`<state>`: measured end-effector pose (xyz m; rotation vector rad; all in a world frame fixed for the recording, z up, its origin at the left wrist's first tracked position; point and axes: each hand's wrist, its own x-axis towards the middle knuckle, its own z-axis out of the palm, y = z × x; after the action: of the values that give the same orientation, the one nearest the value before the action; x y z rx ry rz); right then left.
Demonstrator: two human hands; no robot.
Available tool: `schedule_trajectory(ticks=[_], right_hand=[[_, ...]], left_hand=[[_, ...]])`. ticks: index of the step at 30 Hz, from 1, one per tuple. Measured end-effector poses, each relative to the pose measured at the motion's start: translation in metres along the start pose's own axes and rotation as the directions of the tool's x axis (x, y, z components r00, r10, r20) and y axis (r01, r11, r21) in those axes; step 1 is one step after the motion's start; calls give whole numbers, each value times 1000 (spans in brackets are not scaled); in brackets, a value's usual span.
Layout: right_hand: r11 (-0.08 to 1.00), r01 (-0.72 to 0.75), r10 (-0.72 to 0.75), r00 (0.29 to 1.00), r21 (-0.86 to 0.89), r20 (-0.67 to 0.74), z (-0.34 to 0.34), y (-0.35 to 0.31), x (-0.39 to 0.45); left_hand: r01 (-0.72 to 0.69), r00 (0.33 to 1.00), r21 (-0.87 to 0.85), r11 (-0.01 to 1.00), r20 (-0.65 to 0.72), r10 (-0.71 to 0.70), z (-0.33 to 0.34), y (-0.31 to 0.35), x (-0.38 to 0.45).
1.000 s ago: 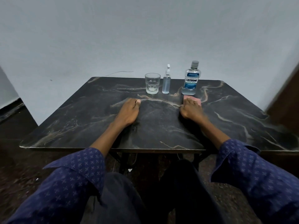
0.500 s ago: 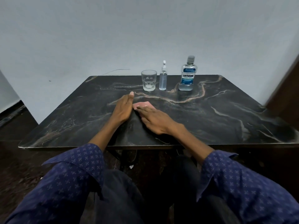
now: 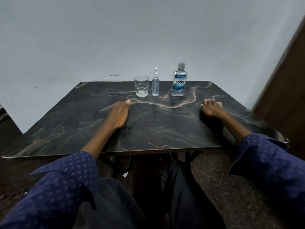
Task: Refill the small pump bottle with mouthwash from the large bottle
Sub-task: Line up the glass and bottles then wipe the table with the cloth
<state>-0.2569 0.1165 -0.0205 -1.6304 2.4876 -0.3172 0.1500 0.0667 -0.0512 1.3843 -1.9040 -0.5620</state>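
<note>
Head view: I look down over a dark marbled table [image 3: 148, 129] set against a pale wall.
Large bottle: the mouthwash bottle [image 3: 179, 80] stands upright at the far edge, grey cap on, blue label facing me. Clear pale liquid shows in its base; the level behind the label I cannot tell.
Small pump bottle: the pump bottle [image 3: 155, 83] stands upright just left of the large one, long axis vertical, pump head on and at the top. Pale bluish liquid fills most of its body.
Glass: the tumbler [image 3: 141, 86] sits just left of the pump bottle, apart from it, mouth up; looks nearly empty, perhaps a trace at the bottom.
Row: glass, pump bottle, large bottle, left to right, none touching.
Left hand: my left hand [image 3: 118, 115] lies flat, palm down, fingers stretched toward the glass, gripping nothing.
Right hand: my right hand [image 3: 212, 108] is curled on the table, well right of the bottles, fingers closed over a pink cloth [image 3: 206, 101], mostly hidden.
Sleeves: dark blue, patterned.
</note>
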Motion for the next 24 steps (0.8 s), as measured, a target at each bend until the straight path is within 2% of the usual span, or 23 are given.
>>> schedule_trajectory(ticks=[3, 7, 11, 17, 20, 22, 24], right_hand=[[997, -70, 70, 998, 45, -8, 13, -47, -3], [995, 89, -91, 995, 46, 45, 47, -150, -32], [958, 280, -285, 955, 67, 82, 70, -222, -58], [836, 547, -545, 826, 27, 143, 78, -252, -98], [736, 675, -674, 728, 37, 127, 89, -255, -138], [706, 707, -707, 700, 37, 99, 94, -247, -160], [715, 698, -698, 710, 36, 94, 91, -233, -169]], left_hand=[[14, 1000, -48, 999, -10, -14, 0, -1, 3], [67, 996, -103, 992, -43, -72, 0, -3, 2], [101, 983, -193, 976, -132, -127, -4, -4, 2], [116, 963, -351, 929, -190, -192, -9, -10, 10], [134, 969, -485, 864, -119, -217, -12, -13, 12], [159, 972, -415, 896, -92, -216, -11, -14, 13], [132, 986, -242, 961, -70, -153, -6, -12, 10]])
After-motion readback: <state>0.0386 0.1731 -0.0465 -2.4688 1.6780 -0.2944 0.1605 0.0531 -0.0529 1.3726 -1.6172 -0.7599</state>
